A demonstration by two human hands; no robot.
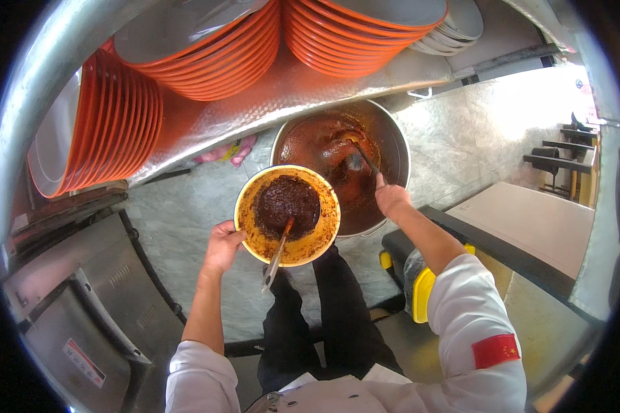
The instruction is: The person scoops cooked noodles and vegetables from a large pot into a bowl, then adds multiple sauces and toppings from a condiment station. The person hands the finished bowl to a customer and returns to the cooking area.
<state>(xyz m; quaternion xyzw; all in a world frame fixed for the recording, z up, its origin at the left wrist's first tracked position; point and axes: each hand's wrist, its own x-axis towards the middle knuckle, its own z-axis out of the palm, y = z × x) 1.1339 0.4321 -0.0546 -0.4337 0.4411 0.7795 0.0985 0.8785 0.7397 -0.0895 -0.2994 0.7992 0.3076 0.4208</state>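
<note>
My left hand (224, 246) grips the rim of a white-edged bowl (328, 242) at its left side, thumb on top. Dark brown, chunky paste (286, 199) lies in the bowl, and yellow-orange smears coat its wall. A spoon (277, 256) rests in the paste, its pale handle sticking out over the near rim. The bowl is held over the left edge of a large metal pot (408, 155) of red-brown sauce (317, 138). My right hand (391, 199) is closed around the dark handle of a ladle (367, 159), whose head sits in the sauce, partly hidden.
Stacked orange bowls (217, 72) and smaller white bowls (455, 31) stand on a metal shelf (255, 113) beyond the pot. Steel cabinets (110, 275) are at left. A yellow-lidded bin (422, 294) and a counter (523, 220) are at right. Grey tiles (179, 220) cover the floor.
</note>
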